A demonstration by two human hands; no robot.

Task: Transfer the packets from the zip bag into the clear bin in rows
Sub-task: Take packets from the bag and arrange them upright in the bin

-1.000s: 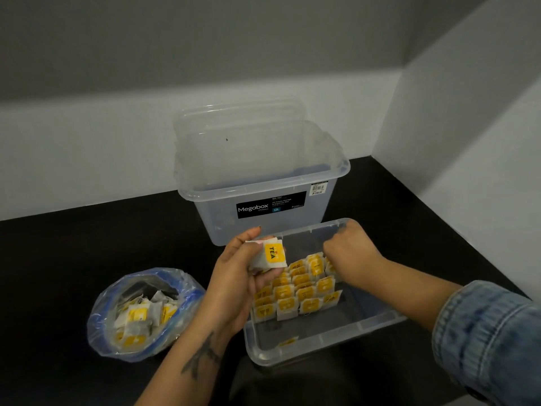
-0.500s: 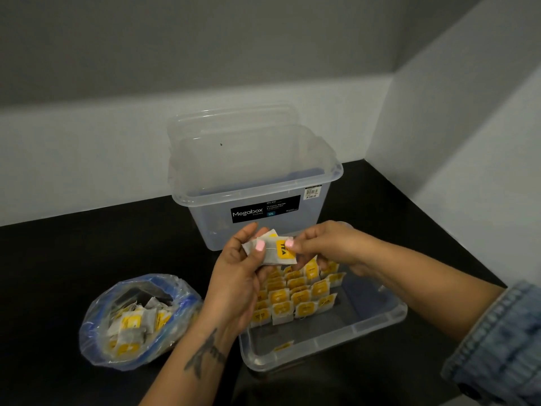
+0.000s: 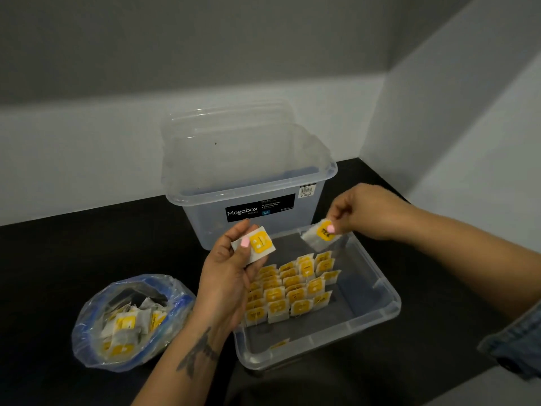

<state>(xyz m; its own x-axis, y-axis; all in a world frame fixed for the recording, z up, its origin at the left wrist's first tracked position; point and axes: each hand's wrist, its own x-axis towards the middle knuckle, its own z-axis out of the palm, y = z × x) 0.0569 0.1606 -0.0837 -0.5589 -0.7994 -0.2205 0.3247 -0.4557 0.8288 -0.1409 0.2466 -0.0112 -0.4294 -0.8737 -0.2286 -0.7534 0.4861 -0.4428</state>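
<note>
A shallow clear bin [image 3: 377, 326] sits in front of me with several white-and-yellow tea packets [image 3: 292, 288] standing in rows along its left half. My left hand [image 3: 228, 273] holds a small stack of packets [image 3: 257, 244] above the bin's left edge, thumb on top. My right hand [image 3: 366, 212] pinches one tea packet [image 3: 320, 234] above the bin's far edge. An open blue-rimmed zip bag [image 3: 96, 317] lies at the left with several packets [image 3: 126, 329] inside.
A taller clear Megabox tub [image 3: 251, 183] stands behind the bin, a clear lid [image 3: 228, 124] leaning behind it against the wall. Everything rests on a black tabletop [image 3: 73, 253] in a wall corner. A single packet [image 3: 279, 344] lies flat near the bin's front wall.
My right hand came out of the bin, met my left hand, took one packet from the stack and has carried it to the right above the bin's far edge.
</note>
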